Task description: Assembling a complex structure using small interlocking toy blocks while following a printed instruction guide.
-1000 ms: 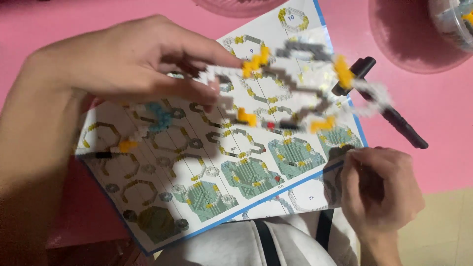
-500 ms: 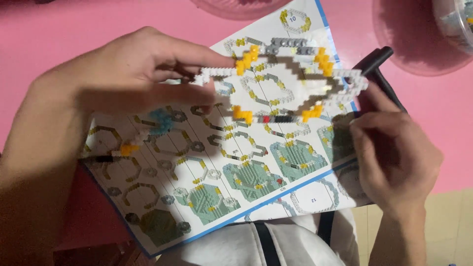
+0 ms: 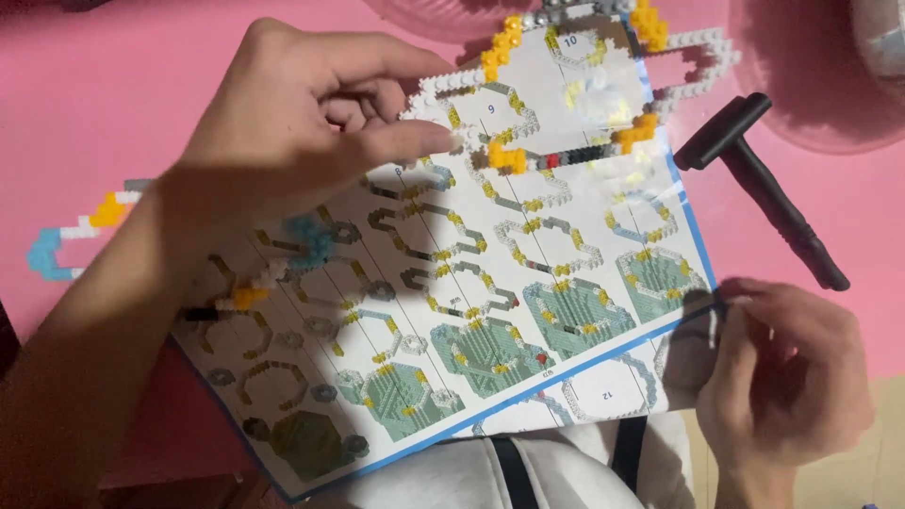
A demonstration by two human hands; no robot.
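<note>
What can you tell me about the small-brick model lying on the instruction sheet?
The brick model is an open, flat lattice of tiny white bricks forming hexagon-like loops, with yellow-orange clusters at the joints and a short row of dark, red and grey bricks along its lower edge. It looks like plastic. It rests at the top of the instruction sheet, partly reaching onto the pink table. The left hand touches its left end with the fingertips; the right hand is apart from it.

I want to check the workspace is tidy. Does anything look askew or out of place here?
Yes. The printed instruction sheet lies tilted, its lower corner hanging past the pink table edge. A small white, orange and blue brick strip sits alone, left of the left hand.
</note>
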